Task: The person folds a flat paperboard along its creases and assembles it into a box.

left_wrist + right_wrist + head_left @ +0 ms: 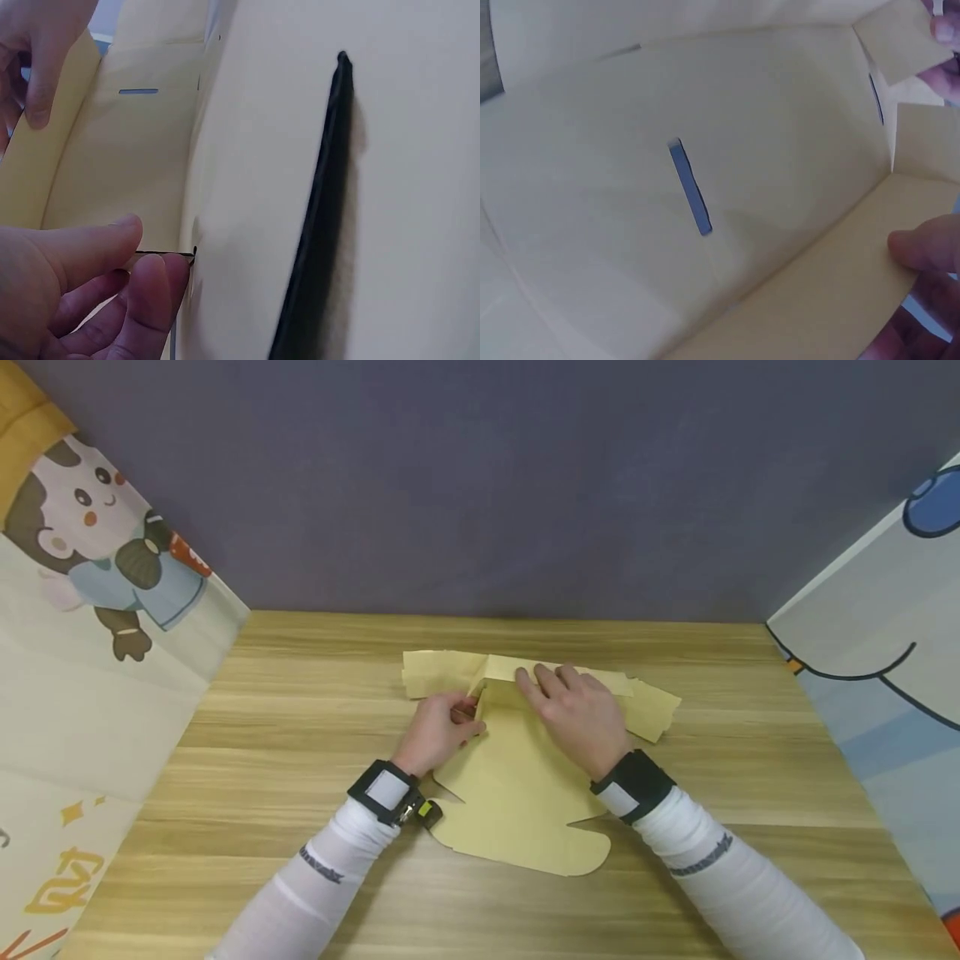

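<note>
Fingers of the left hand [437, 732] meet in a narrow pinch, thumb over index finger, on the thin edge of a small flap [904, 41], with hardly any gap between them. The right hand [579, 710] holds the raised strip [510, 669] along the far edge, its thumb on the inner face and other fingers behind, apart only by about the board's thickness. Both belong to one tan card sheet [517, 810], which lies on the wood-grain tabletop [285, 827] in front of the person, its rounded, notched end nearest the body and its far part folded up. It looks like thin card, so it should be very light, stiff across its flat areas but springy at the creases, and not especially slippery. The weak spots are likely the small flaps and the card around the cut slot [690, 187], which could bend or tear under a hard tug. Best hold it close to the fold lines, pinching flaps flat between thumb and index finger and steadying the strip with several fingers spread along it, rather than by one corner.
</note>
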The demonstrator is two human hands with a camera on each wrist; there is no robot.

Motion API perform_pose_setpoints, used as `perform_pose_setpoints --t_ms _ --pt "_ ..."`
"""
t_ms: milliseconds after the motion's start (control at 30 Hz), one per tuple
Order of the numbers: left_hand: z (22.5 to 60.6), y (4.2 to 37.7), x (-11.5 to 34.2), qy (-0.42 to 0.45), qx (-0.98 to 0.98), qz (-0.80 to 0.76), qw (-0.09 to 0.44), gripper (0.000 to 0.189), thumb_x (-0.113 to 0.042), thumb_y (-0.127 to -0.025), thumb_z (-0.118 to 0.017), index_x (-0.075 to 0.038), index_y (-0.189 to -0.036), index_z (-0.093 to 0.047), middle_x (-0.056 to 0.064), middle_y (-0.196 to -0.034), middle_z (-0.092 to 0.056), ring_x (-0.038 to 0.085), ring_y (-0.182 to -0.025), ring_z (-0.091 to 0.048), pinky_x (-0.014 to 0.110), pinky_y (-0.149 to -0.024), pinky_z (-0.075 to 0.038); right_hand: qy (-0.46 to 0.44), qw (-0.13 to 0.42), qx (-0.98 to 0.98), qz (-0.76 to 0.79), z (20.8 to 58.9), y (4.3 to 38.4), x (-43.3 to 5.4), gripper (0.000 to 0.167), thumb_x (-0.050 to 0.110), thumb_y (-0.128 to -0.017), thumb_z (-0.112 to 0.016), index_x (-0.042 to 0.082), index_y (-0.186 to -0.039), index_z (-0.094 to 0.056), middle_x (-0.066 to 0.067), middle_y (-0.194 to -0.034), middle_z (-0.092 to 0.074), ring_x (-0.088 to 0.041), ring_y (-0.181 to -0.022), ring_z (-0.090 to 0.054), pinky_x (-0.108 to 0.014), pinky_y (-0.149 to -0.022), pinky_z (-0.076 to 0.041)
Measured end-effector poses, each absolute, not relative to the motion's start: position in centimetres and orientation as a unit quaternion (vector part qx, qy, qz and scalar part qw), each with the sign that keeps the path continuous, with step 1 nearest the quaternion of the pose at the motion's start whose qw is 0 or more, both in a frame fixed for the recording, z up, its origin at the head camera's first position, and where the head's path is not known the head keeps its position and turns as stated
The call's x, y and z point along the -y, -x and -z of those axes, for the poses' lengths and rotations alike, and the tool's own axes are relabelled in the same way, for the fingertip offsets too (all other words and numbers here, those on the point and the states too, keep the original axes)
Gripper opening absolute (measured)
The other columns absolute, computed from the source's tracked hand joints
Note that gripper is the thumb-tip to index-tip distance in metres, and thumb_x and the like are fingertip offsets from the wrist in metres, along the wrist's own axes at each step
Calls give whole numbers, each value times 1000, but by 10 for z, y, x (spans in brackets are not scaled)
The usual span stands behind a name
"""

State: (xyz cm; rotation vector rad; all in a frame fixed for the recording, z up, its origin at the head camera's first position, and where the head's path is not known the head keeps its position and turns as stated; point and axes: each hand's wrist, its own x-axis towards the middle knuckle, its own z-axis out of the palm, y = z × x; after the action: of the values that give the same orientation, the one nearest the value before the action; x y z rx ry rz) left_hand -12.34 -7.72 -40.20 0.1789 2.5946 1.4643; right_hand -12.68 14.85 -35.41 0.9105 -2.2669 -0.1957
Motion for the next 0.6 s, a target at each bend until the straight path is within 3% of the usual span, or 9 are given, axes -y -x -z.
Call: perform_pose_setpoints --t_ms 367,600 --pt "405 124 79 -61 -850 -515 96 21 -15 -83 -77 -5 -98 -67 4 -88 -69 20 -68 -66 30 -54 -56 -354 365 856 86 369 112 -150 35 5 -102 -37 12 -125 -62 -13 -114 -66 -32 -93 -65 -36 -58 -57" --pt "404 121 79 -51 -838 -530 119 29 -11 -84 -76 -4 -110 -65 5 -92 -69 22 -73 -68 32 -58 -57 -358 389 845 87 376 111 -152 35 7 -99 -42 14 -126 -63 -12 -116 -67 -31 -97 -66 -36 -59 -58"
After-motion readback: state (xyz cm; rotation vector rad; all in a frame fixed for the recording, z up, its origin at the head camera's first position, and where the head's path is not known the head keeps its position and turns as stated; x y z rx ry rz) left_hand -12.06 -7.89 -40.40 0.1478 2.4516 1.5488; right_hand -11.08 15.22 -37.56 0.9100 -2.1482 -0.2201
